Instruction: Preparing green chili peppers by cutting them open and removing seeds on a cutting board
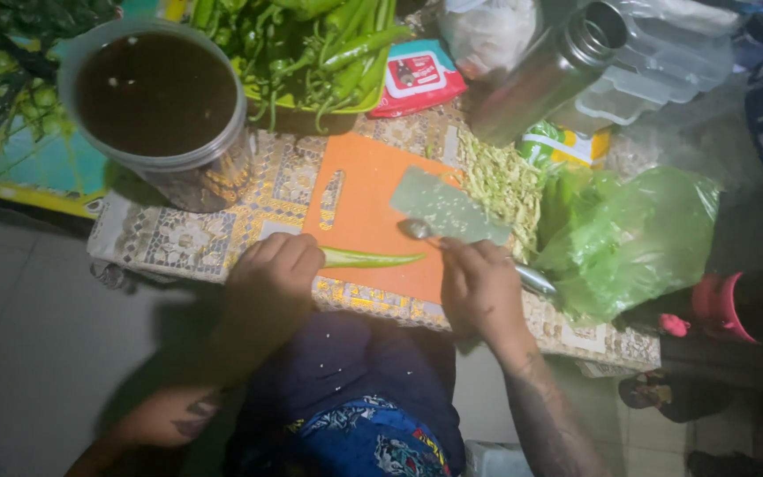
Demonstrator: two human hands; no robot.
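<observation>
An orange cutting board (pixel 364 208) lies on a patterned low table (pixel 178 243). A long green chili pepper (pixel 373 259) rests across the board's near part. My left hand (pixel 274 269) pins the pepper's stem end with curled fingers. My right hand (pixel 480 284) grips the handle of a wide cleaver (pixel 445 208), its flat blade held over the board just beyond the pepper's tip. A heap of sliced green chili pieces (pixel 498 185) sits at the board's right edge.
A large pot of dark liquid (pixel 159 93) stands at the back left. A green tray of whole chilies (pixel 311 49) is behind the board. A steel flask (pixel 549 75), clear plastic container (pixel 664 57) and green plastic bag (pixel 633 238) crowd the right.
</observation>
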